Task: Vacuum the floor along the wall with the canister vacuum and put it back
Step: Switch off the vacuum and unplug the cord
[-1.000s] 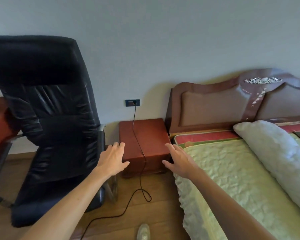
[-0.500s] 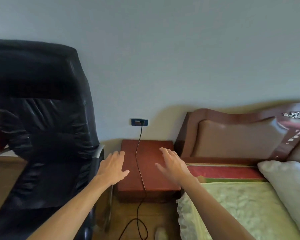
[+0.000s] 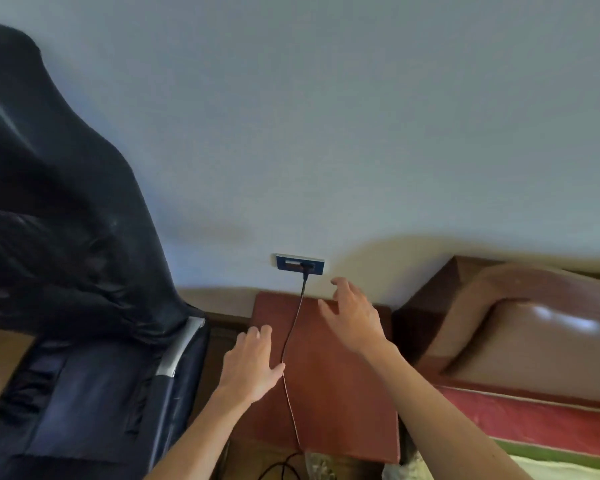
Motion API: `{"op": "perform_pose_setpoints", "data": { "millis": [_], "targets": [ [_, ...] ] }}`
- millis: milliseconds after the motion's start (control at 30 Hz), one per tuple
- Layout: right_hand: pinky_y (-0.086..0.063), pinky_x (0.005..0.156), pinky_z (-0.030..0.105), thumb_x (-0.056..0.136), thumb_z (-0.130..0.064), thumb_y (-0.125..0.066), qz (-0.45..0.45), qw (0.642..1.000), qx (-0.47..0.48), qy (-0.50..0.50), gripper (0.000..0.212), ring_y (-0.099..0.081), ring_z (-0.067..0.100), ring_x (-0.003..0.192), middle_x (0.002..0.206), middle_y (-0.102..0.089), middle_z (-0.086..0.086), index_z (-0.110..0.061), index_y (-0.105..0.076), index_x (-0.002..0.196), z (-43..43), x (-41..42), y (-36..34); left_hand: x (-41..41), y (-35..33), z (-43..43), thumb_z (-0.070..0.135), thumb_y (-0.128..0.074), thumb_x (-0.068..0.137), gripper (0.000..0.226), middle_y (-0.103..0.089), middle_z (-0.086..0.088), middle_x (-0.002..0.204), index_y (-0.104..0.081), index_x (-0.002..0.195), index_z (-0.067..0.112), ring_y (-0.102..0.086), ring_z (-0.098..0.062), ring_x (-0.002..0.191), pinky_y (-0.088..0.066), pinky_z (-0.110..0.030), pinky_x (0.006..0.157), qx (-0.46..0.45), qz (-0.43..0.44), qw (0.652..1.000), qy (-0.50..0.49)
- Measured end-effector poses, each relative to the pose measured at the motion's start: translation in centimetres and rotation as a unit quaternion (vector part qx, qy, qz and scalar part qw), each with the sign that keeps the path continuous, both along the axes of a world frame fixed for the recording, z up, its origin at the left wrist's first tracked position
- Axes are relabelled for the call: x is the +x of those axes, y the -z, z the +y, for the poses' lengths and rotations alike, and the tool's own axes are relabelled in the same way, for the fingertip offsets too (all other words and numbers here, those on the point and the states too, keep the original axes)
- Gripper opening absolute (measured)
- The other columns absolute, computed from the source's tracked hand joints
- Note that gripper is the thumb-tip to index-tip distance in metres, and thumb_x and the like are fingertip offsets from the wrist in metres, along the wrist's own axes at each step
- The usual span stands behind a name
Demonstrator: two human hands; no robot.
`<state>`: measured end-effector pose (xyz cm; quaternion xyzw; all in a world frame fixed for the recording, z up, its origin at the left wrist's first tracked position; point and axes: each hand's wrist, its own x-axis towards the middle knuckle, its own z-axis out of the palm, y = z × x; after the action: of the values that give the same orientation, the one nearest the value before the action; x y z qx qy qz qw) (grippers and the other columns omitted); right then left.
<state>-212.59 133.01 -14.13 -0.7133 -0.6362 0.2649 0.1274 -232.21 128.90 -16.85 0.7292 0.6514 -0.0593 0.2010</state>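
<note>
A black plug (image 3: pixel 306 267) sits in a blue wall socket (image 3: pixel 299 264) low on the pale wall. Its thin black cord (image 3: pixel 290 344) runs down across the top of a red-brown bedside cabinet (image 3: pixel 340 386) and off its front edge. My right hand (image 3: pixel 352 315) is open, fingers spread, just right of and below the plug, not touching it. My left hand (image 3: pixel 252 363) is open over the cabinet's left side, its thumb close to the cord. The canister vacuum is out of view.
A black leather office chair (image 3: pixel 66 271) stands close on the left, its armrest (image 3: pixel 179 348) beside the cabinet. A bed with a brown padded headboard (image 3: pixel 520 327) and red and green bedding (image 3: pixel 548 424) fills the right. Wood floor (image 3: pixel 0 362) shows at the left.
I have come closer to the wall and socket. My right hand has risen toward the plug; my left hand has moved over the cabinet top next to the cord.
</note>
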Motion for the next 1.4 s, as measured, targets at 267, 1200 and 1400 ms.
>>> {"op": "perform_pose_setpoints", "data": {
  "millis": [267,1200,1400],
  "targets": [
    [-0.049,0.077,0.036,0.095,-0.041,-0.056,0.081,0.984,-0.006,0.157,0.037,-0.063,0.025,0.101,0.101,-0.069,0.001,-0.014,-0.055,0.12,7.4,-2.4,9.2,3.2,9.7,4.8,0.05,-0.056,0.091,0.061,-0.054,0.001,0.126,-0.036,0.143,0.026,-0.053,-0.015,0.115,-0.052,-0.025,0.085,-0.003,-0.086,0.994,-0.07],
    [-0.033,0.054,0.037,0.082,-0.021,-0.067,0.147,0.948,0.124,0.255,0.029,-0.034,0.031,0.053,0.051,-0.037,-0.002,-0.011,-0.042,0.072,10.8,-6.2,15.9,2.9,16.0,3.9,0.009,-0.077,0.082,0.012,-0.069,-0.006,0.063,-0.077,0.077,0.019,-0.066,-0.023,0.053,-0.058,-0.033,0.052,-0.071,-0.458,0.838,-0.29],
    [-0.034,0.049,0.033,0.083,-0.018,-0.071,0.179,0.949,0.083,0.247,0.034,-0.036,0.014,0.044,0.05,-0.044,-0.009,-0.012,-0.043,0.066,0.7,-8.0,19.2,-1.7,17.5,-3.1,0.015,-0.08,0.079,0.004,-0.069,0.009,0.057,-0.078,0.08,0.018,-0.067,-0.01,0.053,-0.051,-0.024,0.047,-0.153,-0.377,0.882,-0.236]
  ]
}}
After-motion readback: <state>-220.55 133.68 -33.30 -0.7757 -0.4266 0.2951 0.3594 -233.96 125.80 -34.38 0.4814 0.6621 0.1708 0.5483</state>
